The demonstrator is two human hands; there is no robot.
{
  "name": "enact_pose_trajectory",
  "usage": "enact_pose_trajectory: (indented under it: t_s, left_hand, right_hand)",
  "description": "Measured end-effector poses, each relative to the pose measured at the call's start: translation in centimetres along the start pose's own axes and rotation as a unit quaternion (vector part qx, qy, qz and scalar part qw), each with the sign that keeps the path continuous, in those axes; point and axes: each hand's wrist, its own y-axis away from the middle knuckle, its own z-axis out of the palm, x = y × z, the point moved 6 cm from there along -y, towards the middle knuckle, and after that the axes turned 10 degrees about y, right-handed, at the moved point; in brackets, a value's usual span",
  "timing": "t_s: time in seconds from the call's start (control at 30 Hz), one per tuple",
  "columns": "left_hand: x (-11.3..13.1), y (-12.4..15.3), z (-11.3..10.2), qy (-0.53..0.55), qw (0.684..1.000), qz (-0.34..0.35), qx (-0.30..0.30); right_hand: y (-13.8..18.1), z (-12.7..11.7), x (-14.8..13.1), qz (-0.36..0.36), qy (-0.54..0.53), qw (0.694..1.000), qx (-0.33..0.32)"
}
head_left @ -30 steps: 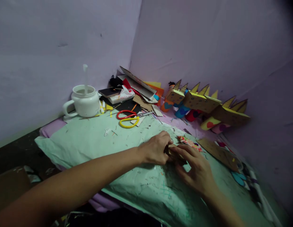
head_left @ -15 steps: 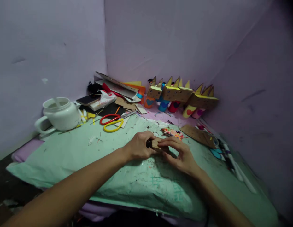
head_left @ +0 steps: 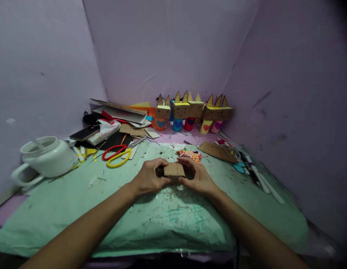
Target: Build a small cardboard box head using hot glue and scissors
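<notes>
A small brown cardboard box [head_left: 174,169] is held between my two hands, just above the green covering [head_left: 117,209]. My left hand [head_left: 151,175] grips its left end, thumb at the near side and fingers at the far side. On the other end my right hand [head_left: 198,175] pinches it the same way. The box's pale top faces up; its underside is hidden. Just beyond my right fingers lies a bright patterned piece [head_left: 190,154]. Small scraps are scattered under and in front of the box.
Red-and-yellow scissors [head_left: 117,155] and a white mug-like pot [head_left: 50,157] are on the left. Cardboard and paper [head_left: 123,112] pile up behind. Several horned cardboard figures [head_left: 181,112] line the back wall. Cardboard [head_left: 218,151] and white-barrelled pens [head_left: 259,175] lie at right.
The camera view has turned right, so the scene sits further left. My right fingers have moved from the box's top to its right end, and the box now lies level and square between both hands.
</notes>
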Motion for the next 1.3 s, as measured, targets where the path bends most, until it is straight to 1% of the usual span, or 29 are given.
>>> enact_pose_trajectory:
  t_s: [0.13, 0.2, 0.3, 0.47, 0.6, 0.73, 0.87, 1.07, 1.3]
  left_hand:
    - [0.2, 0.2, 0.1, -0.034, 0.999, -0.012, 0.008]
    - [0.2, 0.2, 0.1, -0.044, 0.999, -0.011, 0.014]
    - [0.0, 0.2, 0.2, -0.047, 0.999, -0.002, 0.016]
    - [-0.2, 0.1, 0.0, -0.051, 0.998, 0.029, 0.02]
    - [-0.2, 0.0, -0.1, -0.047, 0.998, 0.045, 0.02]
    - [-0.3, -0.1, -0.1, -0.036, 0.998, 0.055, 0.025]
    - [-0.3, -0.2, -0.1, -0.034, 0.998, 0.054, 0.028]
    - [-0.1, -0.1, 0.1, -0.025, 0.998, 0.056, 0.02]
    - [0.7, 0.6, 0.5, -0.047, 0.989, 0.136, 0.01]
  right_hand:
    - [0.1, 0.0, 0.4, 0.006, 0.003, 1.0, 0.014]
    - [0.1, 0.0, 0.5, 0.0, 0.0, 1.0, 0.009]
    - [0.1, 0.0, 0.4, -0.013, 0.007, 1.0, 0.005]
    - [0.2, -0.3, 0.0, -0.024, 0.049, 0.998, 0.015]
    - [0.2, -0.5, -0.6, -0.061, 0.058, 0.996, 0.02]
    - [0.2, -0.7, -0.9, -0.101, 0.043, 0.993, 0.044]
    - [0.2, -0.6, -0.6, -0.086, 0.002, 0.995, 0.042]
    - [0.3, -0.5, -0.3, -0.067, -0.03, 0.997, 0.039]
    - [0.5, -0.5, -0.8, -0.094, -0.014, 0.995, 0.043]
